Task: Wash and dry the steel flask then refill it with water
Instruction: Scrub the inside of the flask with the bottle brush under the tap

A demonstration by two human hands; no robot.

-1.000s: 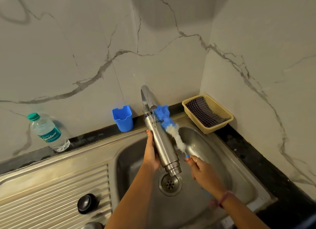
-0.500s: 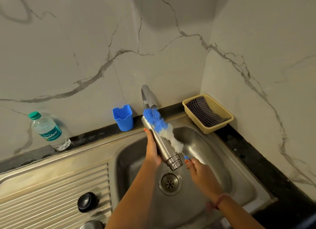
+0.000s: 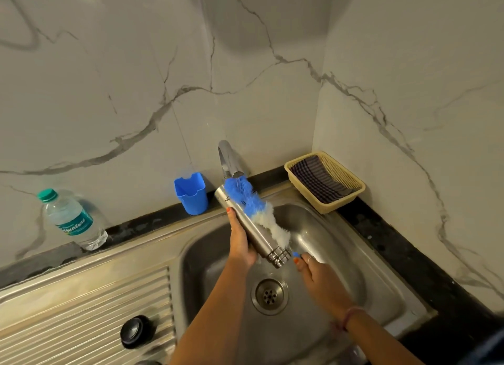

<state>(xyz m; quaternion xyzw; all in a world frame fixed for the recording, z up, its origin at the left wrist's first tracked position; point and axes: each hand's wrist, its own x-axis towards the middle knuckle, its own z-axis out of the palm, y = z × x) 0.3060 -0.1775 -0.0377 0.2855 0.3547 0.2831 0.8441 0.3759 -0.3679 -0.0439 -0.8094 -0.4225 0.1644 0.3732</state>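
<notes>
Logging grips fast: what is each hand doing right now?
Left hand: grips the steel flask.
Right hand: holds the bottle brush by its handle.

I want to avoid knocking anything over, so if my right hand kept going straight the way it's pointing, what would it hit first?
Your right hand points up and back along the brush. Going straight on, it would probably meet the flask, near its open neck, first. The tap lies farther along; depth is hard to judge.

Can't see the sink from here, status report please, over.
Left hand holds flask under tap. Right hand holds brush against its outside. Nothing in the way.
</notes>
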